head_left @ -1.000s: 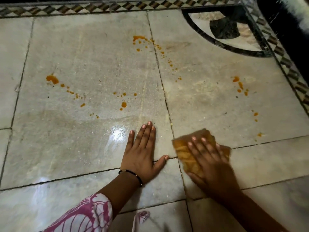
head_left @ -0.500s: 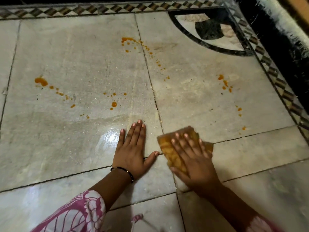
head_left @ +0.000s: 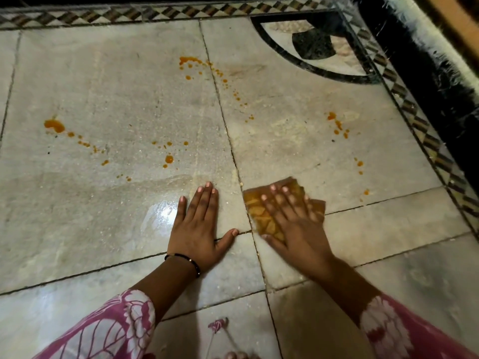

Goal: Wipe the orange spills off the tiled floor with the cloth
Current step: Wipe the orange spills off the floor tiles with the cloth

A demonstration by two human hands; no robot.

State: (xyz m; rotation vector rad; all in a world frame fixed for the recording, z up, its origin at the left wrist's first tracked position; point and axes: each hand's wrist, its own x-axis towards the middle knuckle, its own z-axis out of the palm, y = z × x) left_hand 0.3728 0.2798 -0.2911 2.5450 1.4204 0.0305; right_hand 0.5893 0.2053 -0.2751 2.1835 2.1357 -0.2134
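The cloth (head_left: 272, 216) is pressed flat under the spread right hand (head_left: 293, 229), nearest the orange drops (head_left: 360, 164) ahead and rightward, while the left hand (head_left: 199, 224) is braced open on the floor (head_left: 116, 216).

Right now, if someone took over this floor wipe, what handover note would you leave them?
Left hand: flat on the tiled floor, empty, bracing.
Right hand: spread flat, pressing the cloth down beside the tile joint.
Done: the near strip by the hands looks wet and spot-free.
Left: the big blob far left with its trail, drops mid-tile, the top splatter across the joint, and the right-side spots down towards the patterned border.
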